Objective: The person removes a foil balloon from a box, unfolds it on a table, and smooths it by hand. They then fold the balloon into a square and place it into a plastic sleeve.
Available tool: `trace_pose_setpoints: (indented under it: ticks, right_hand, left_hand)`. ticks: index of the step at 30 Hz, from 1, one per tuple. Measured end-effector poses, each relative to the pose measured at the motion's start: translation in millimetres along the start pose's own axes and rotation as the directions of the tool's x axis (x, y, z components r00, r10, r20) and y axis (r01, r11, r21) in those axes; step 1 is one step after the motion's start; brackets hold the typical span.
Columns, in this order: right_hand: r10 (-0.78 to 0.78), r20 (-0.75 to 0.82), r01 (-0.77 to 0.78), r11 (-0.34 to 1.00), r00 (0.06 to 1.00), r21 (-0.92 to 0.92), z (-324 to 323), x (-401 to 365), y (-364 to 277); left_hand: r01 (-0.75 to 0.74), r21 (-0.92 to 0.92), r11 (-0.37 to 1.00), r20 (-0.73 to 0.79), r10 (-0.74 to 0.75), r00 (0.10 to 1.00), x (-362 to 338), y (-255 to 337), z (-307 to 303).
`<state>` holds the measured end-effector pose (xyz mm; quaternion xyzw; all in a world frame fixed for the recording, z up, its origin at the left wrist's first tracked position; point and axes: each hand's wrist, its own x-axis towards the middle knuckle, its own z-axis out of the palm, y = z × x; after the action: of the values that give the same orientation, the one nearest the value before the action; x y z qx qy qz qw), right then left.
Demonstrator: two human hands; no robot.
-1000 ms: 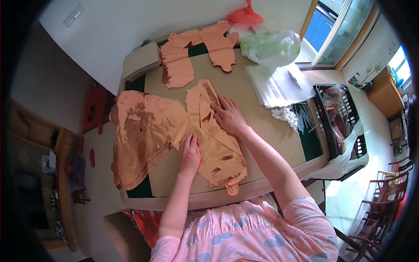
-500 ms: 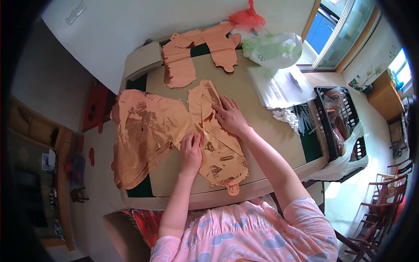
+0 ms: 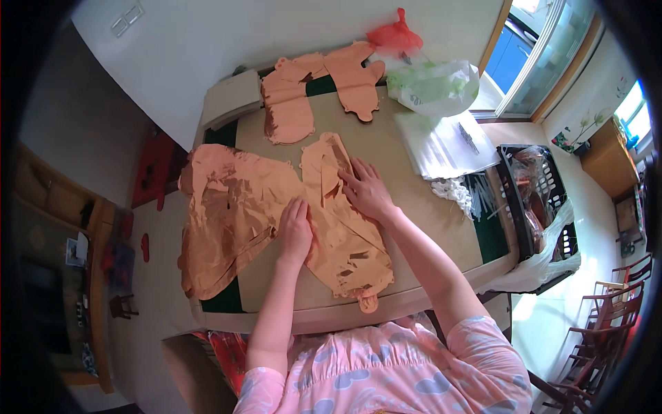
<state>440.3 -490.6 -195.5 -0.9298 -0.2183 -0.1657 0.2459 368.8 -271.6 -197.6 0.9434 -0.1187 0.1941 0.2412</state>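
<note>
Pressed flat, palms down, on the foil balloon (image 3: 348, 238) lying mid-table (image 3: 412, 171): left hand (image 3: 296, 231) at its left edge, right hand (image 3: 369, 192) nr its far part, both grips open w/ fingers spread, nothing clasped. Balloon's tail poking just past the near table edge, w/ a bigger foil sheet (image 3: 227, 214) touching it on the left and drooping over the left edge. Bare room to the right btw balloon and clear bags (image 3: 448, 141) w/ white straws (image 3: 458, 190); far edge taken by foil cutouts (image 3: 296, 103).
</note>
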Motion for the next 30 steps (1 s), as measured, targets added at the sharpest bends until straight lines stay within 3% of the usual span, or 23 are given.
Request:
trace_pose_setpoints:
  ticks: [14, 23, 26, 29, 30]
  right_hand:
    - [-0.025, -0.045, 0.026, 0.999, 0.999, 0.029, 3.6, 0.5, 4.6]
    - [-0.012, -0.034, 0.013, 0.999, 0.999, 0.041, 5.4, 0.5, 5.6]
    - [0.005, -0.017, -0.005, 1.000, 1.000, 0.022, 2.4, -0.2, 1.6]
    - [-0.006, -0.017, 0.007, 0.999, 1.000, 0.036, 3.7, 0.1, 3.2]
    - [-0.003, -0.016, 0.004, 0.999, 1.000, 0.033, 4.3, 0.5, 3.6]
  left_hand:
    - [-0.085, 0.106, 0.991, 0.036, 0.082, 0.996, 3.6, -1.5, 3.3]
    - [-0.096, 0.075, 0.993, 0.023, 0.094, 0.995, 4.3, -3.8, 4.7]
    - [0.034, -0.034, 0.999, -0.073, -0.036, 0.997, -4.0, -12.5, 8.9]
    - [0.253, -0.475, 0.843, -0.182, -0.375, 0.909, -18.1, -23.3, -1.7]
    - [0.327, -0.596, 0.733, -0.105, -0.475, 0.874, -22.1, -21.9, -11.4]
